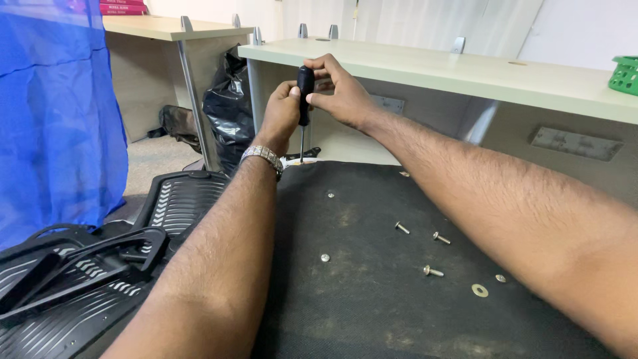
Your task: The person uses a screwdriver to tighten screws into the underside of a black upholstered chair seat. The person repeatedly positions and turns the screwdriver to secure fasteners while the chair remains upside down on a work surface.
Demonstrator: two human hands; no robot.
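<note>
Both my hands grip a black-handled screwdriver (pixel 305 90) held upright, its thin shaft pointing down at the far edge of a black fabric-covered chair seat underside (pixel 359 299). My left hand (pixel 279 113), with a metal watch on the wrist, wraps the lower handle. My right hand (pixel 342 90) holds the handle's top from the right. Loose screws (pixel 432 270) and a washer (pixel 479 290) lie on the black surface near my right forearm. The screwdriver tip touches the seat's far edge; what it meets is too small to make out.
Black plastic chair parts (pixel 100 266) lie at the left on the floor. A blue fabric sheet (pixel 60 119) hangs far left. Pale desks (pixel 465 70) stand behind, with a black bag (pixel 229 106) between them and a green basket (pixel 625 74) at the right edge.
</note>
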